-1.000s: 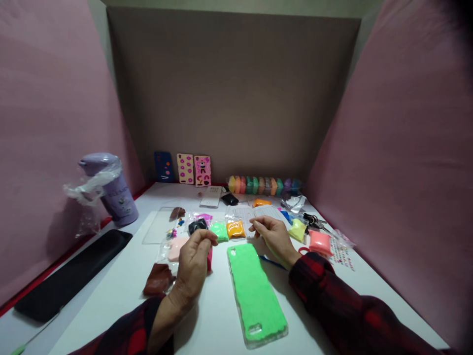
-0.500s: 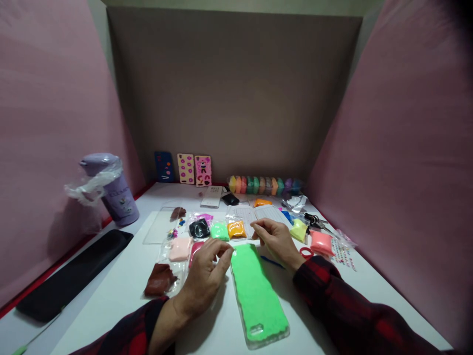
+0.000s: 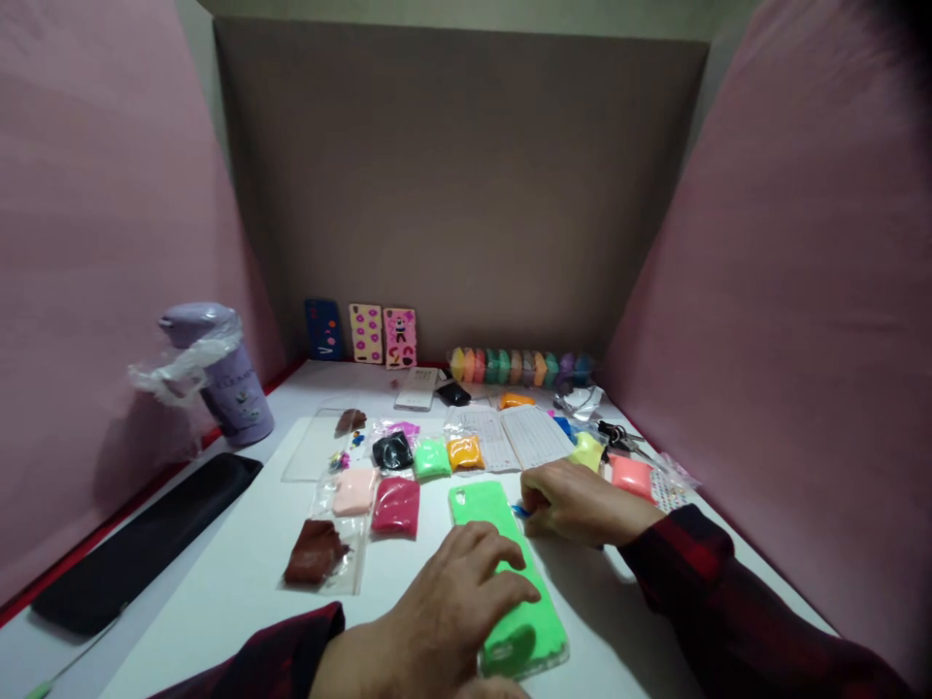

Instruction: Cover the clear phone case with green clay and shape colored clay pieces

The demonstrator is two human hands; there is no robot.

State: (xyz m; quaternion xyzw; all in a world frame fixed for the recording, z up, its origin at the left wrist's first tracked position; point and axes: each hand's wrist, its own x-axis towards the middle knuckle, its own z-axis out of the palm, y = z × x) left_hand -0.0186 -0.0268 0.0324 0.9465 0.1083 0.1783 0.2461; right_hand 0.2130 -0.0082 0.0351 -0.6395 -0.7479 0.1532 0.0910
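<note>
Phone case, green-coated, one: flat on white table, near centre. Left hand: fingers loosely spread over the case's near half; contact cannot be told. Right hand: fingers pinched on blue tool, right of case. Crimson clay packet: left of case. Open notebook: far side.

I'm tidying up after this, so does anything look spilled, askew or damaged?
No clear spill. The brown clay has a ragged, torn-looking right edge, unlike the neat dark pink packet nearby. Crumpled plastic hangs loosely around the purple bottle. The green case, partly hidden by the left hand, shows no obvious damage.
</note>
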